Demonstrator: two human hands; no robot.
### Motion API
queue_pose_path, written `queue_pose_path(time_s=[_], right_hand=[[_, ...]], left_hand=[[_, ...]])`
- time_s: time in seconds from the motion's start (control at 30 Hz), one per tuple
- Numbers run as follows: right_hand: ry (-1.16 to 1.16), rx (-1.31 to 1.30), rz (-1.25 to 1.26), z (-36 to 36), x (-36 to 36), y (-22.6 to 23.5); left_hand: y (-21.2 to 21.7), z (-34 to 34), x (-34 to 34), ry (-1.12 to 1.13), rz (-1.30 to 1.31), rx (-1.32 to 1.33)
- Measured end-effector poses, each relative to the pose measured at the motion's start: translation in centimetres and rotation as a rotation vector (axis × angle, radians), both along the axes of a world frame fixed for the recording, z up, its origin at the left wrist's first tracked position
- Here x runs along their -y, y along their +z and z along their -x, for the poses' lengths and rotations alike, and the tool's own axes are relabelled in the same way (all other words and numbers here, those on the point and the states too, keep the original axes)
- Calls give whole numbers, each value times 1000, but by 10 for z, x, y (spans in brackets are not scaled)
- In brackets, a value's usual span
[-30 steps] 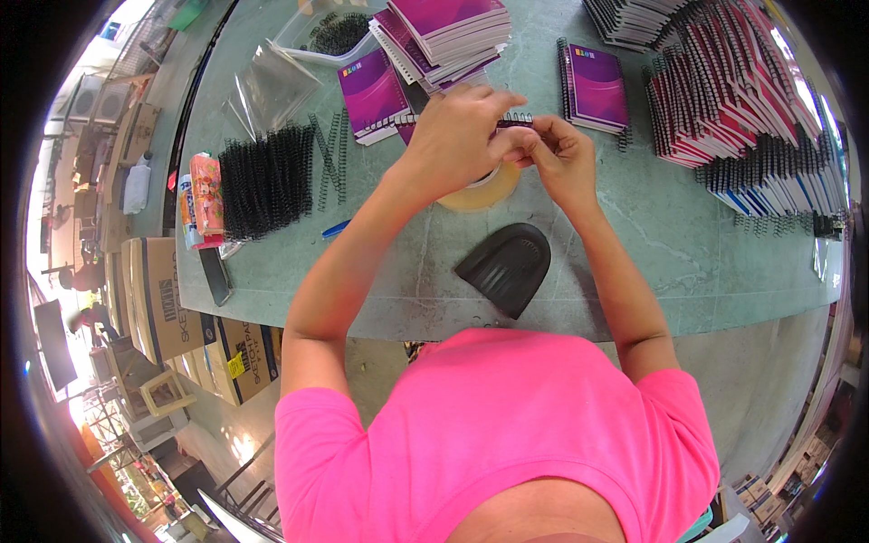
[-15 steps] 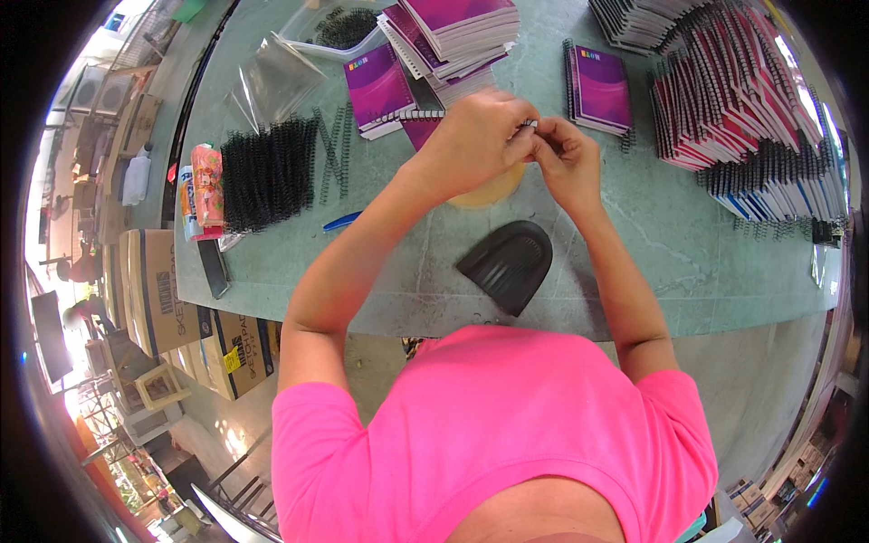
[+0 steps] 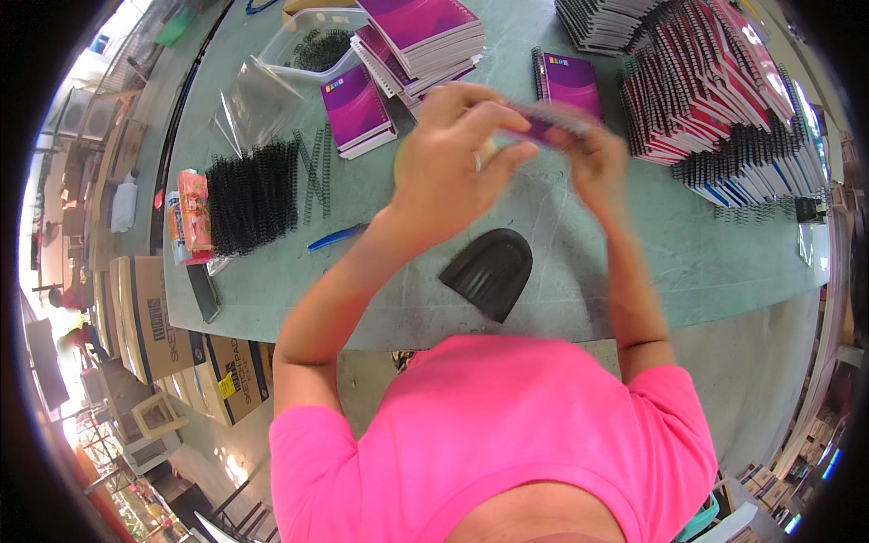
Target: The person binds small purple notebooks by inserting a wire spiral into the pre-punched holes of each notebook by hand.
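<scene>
A small purple spiral notebook (image 3: pixel 541 132), smeared by motion and seen nearly edge-on, is held up over the table in my right hand (image 3: pixel 597 167). Beside its left end, my left hand (image 3: pixel 457 149) has its fingers apart and thumb out, with nothing seen in its grasp. Past the right hand lies a finished-looking purple notebook stack (image 3: pixel 570 81) with a black spiral. Behind my left hand stands a taller pile of purple notebooks (image 3: pixel 425 36), and loose purple booklets (image 3: pixel 359 109) lie at its left. Below the hands rests a black ribbed wedge-shaped piece (image 3: pixel 493 271).
Many black spiral coils (image 3: pixel 252 199) stand bunched at the left, near a blue pen-like tool (image 3: pixel 335 238) and a pink packet (image 3: pixel 194 210). A clear tub (image 3: pixel 281 41) holds more coils. Rows of red-covered spiral notebooks (image 3: pixel 697 90) fill the right side.
My right hand has swung right with the notebook, and my left hand has come off its edge with fingers opened. The view has shifted slightly, moving the table items left.
</scene>
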State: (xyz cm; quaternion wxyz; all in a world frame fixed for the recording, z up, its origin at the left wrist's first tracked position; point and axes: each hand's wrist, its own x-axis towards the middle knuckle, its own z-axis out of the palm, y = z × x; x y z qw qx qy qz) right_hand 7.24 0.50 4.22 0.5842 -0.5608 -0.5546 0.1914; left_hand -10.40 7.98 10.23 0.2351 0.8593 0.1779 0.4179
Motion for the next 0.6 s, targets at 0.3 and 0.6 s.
queue_pose_path(time_s=[0.3,0.6], right_hand=[[-361,901,242,-76,-35,-77],[-319,865,264,-62,-35,-76]], left_hand=[[-25,15,-1,-10,61,-132],[-41,32,-25,69,-29,-212]])
